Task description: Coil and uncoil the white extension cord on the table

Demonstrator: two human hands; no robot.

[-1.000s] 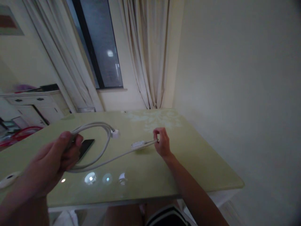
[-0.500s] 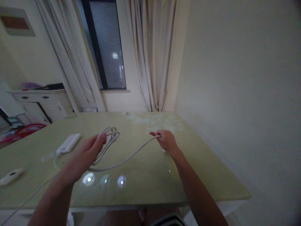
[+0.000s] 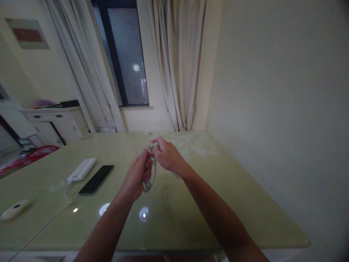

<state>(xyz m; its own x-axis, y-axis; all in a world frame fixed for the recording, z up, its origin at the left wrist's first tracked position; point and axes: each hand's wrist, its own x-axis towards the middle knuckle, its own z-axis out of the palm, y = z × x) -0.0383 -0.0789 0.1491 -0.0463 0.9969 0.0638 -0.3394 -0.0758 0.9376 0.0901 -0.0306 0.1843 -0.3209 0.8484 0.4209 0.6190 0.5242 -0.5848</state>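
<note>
A coiled pale cable [image 3: 148, 185] hangs in loops from my left hand [image 3: 139, 171], whose fingers are closed around it above the table. My right hand [image 3: 167, 154] meets it at the top of the coil, fingers pinched on the same cable. The two hands are touching or nearly so. Part of the coil is hidden behind the fingers of both hands. A black phone [image 3: 96, 180] lies on the table to the left of my left forearm.
On the greenish table [image 3: 207, 207] lie a white power strip [image 3: 82, 169] with its cord running off the front edge, and a white computer mouse [image 3: 15, 210] at far left. A wall [image 3: 272, 109] borders the right side. Curtains and a window stand behind.
My right hand has come left and my left hand right, so they now meet. The stretched cable length between them is gathered in. The phone has come into sight.
</note>
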